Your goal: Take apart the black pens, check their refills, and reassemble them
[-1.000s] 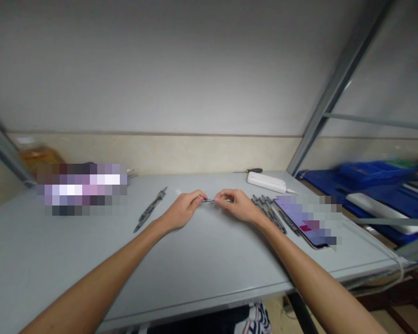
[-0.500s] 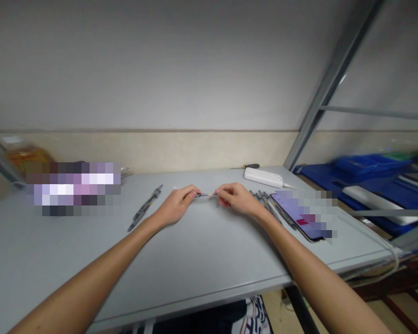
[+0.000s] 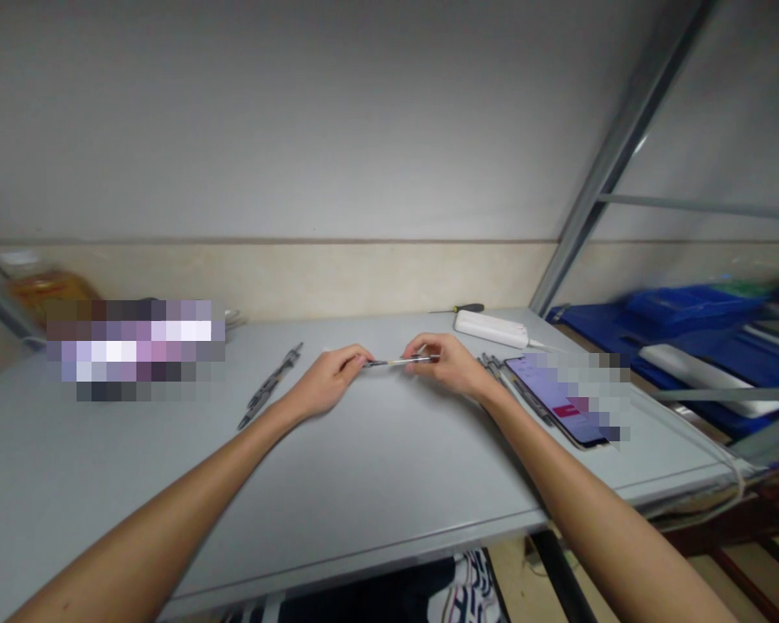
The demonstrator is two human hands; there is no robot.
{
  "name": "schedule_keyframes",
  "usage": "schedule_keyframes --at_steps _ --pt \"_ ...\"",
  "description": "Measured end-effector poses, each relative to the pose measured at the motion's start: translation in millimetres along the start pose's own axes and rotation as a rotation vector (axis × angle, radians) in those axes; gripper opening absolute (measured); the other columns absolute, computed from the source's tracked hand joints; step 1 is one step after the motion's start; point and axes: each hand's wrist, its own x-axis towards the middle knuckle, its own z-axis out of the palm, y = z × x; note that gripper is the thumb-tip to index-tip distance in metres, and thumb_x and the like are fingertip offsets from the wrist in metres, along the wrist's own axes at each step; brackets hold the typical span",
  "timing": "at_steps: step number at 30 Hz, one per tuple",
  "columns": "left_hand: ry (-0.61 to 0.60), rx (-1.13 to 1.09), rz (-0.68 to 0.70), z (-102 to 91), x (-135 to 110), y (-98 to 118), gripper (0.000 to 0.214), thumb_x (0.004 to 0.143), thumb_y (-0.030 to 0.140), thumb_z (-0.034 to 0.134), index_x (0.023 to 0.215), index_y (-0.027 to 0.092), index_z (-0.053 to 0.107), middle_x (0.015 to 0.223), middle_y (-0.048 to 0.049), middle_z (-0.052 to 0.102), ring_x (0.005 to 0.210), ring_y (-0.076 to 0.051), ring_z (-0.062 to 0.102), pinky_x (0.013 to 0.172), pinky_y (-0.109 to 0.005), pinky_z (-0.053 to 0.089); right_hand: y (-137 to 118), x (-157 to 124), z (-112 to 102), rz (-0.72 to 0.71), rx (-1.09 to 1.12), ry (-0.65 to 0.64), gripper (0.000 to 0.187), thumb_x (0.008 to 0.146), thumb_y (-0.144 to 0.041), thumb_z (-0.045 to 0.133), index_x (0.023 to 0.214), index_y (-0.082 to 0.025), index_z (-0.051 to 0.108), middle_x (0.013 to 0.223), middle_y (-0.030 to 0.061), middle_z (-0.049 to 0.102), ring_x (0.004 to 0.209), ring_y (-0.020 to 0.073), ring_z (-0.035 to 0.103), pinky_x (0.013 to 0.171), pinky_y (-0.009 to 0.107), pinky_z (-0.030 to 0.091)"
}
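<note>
Both my hands meet over the middle of a grey table. My left hand is closed, pinching one end of a thin pen. My right hand is closed on the pen's other end, and a longer stretch of the pen shows between the two hands. Two assembled dark pens lie end to end to the left of my left hand. A row of several more pens lies just right of my right wrist.
A phone with a lit screen lies at the right, beside the pens. A white power strip and a small screwdriver sit at the back edge. Blue trays fill a shelf to the right, behind a slanted metal post.
My hands have drawn slightly apart along the pen, the right hand shifting right, so more of the pen shows between them.
</note>
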Motion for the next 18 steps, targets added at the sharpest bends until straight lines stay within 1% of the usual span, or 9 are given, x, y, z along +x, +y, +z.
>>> schedule_keyframes --at_steps 3,6,8,10,13,18 --pt "0.000 -0.009 -0.025 -2.0 -1 2 0.034 0.087 0.038 0.033 0.092 0.017 0.060 0.080 -0.0016 0.062 0.074 -0.014 0.052 0.069 -0.025 0.038 1 1 0 0.002 -0.001 0.029 0.016 0.064 -0.024 0.065 0.076 -0.014 0.063 0.065 -0.0001 0.059 0.057 0.0100 0.049 0.058 0.022 0.040" --pt "-0.003 0.006 -0.079 -3.6 -2 5 0.032 0.085 0.039 0.037 0.094 0.018 0.059 0.068 0.0013 0.055 0.061 -0.012 0.045 0.058 -0.023 0.033 3 2 0 -0.001 -0.006 0.054 0.016 0.064 -0.025 0.065 0.076 -0.014 0.063 0.066 0.0000 0.059 0.058 0.0103 0.050 0.059 0.023 0.040" --pt "0.001 0.024 -0.096 -4.2 -2 4 0.030 0.083 0.038 0.039 0.095 0.018 0.058 0.061 0.0032 0.050 0.055 -0.011 0.039 0.053 -0.022 0.029 5 3 -1 -0.006 -0.020 0.066 0.016 0.064 -0.025 0.064 0.076 -0.014 0.063 0.067 0.0002 0.060 0.060 0.0107 0.050 0.060 0.023 0.040" --pt "0.009 0.036 -0.089 -4.7 -2 2 0.029 0.083 0.038 0.040 0.095 0.019 0.058 0.060 0.0038 0.048 0.055 -0.011 0.038 0.052 -0.022 0.028 6 4 -2 -0.013 -0.036 0.084 0.016 0.064 -0.025 0.064 0.076 -0.015 0.063 0.068 0.0007 0.061 0.062 0.0112 0.051 0.062 0.023 0.040" --pt "0.025 0.046 -0.077 -6.0 -1 -3 0.030 0.083 0.038 0.039 0.095 0.019 0.058 0.062 0.0036 0.049 0.056 -0.011 0.040 0.053 -0.022 0.029 6 4 -5 -0.023 -0.047 0.122 0.015 0.064 -0.025 0.064 0.075 -0.015 0.063 0.072 0.0019 0.062 0.068 0.0126 0.053 0.064 0.024 0.040" --pt "0.061 0.062 -0.089 -9.9 0 -8 0.032 0.083 0.039 0.040 0.097 0.018 0.058 0.060 0.0039 0.049 0.055 -0.011 0.039 0.053 -0.022 0.028 7 3 -9 -0.031 -0.045 0.167 0.015 0.064 -0.025 0.064 0.075 -0.015 0.063 0.076 0.0031 0.063 0.073 0.0148 0.055 0.066 0.026 0.041"
